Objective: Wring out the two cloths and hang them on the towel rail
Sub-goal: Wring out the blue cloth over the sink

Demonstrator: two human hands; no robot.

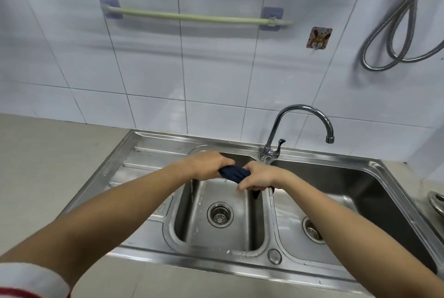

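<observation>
Two hands on one dark cloth (pixel 234 174), twisted above the small basin (pixel 192 220): our left hand (pixel 209 164) and right hand (pixel 258 176) each fisted tight round an end. Rail (pixel 192 17) is bare; second cloth not visible. Risks, our guess: a wet end slips from a fist and drops in the basin; under-wrung, it drips down the tiles (pixel 216 69) once hung.

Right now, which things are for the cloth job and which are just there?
For the job: dark cloth, left hand, right hand, towel rail, sink.
Just there: tap, wall hook, metal hose.
</observation>
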